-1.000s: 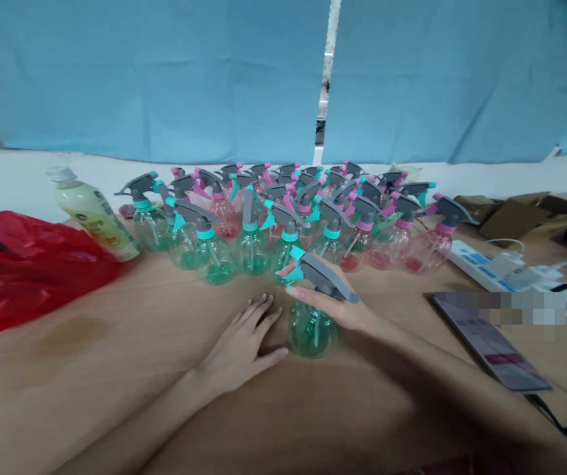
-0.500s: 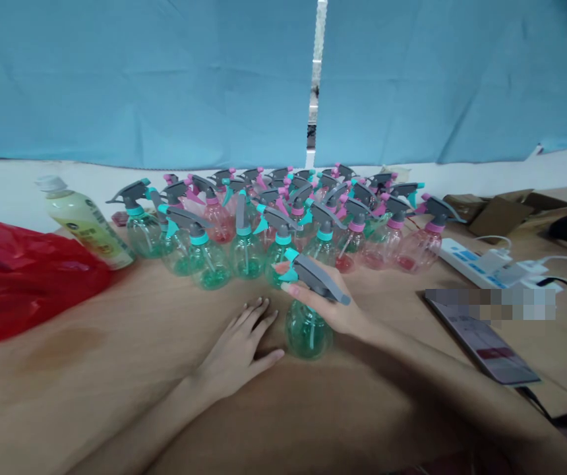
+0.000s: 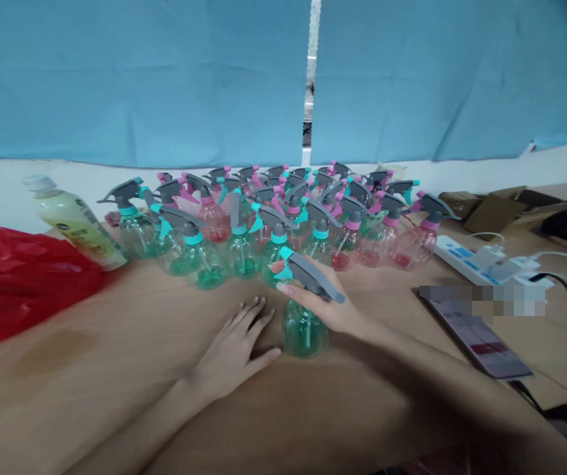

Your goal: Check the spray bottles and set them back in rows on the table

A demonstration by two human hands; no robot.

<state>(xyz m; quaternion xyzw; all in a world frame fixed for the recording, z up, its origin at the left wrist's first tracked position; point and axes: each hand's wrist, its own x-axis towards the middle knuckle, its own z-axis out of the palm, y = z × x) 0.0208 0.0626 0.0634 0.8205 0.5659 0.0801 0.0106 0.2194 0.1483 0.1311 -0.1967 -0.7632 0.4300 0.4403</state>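
1. Spray bottle (image 3: 307, 333), green and see-through with a grey and teal trigger head, standing upright on the bench (image 3: 135, 376), near the middle and in front of many similar bottles.
2. The right hand (image 3: 335, 307) is closed around this bottle's neck, just under the head; the nozzle points up and to the left.
3. The left hand (image 3: 231, 353) lies palm down on the bench, fingers a little spread, holding nothing, just beside the bottle and apart from it.
4. Behind both hands stands a crowd of spray bottles (image 3: 205, 267), some green with teal collars, some pink with pink collars, all grey-headed.
5. At left, a red plastic bag (image 3: 21, 287) lies before a leaning drink bottle (image 3: 78, 221) with a white cap.
6. At right are a phone (image 3: 488, 343), a white power strip (image 3: 466, 257) with plugs and cables, and some cardboard (image 3: 496, 214).
7. Blue cloth (image 3: 165, 79) covers most of the background.
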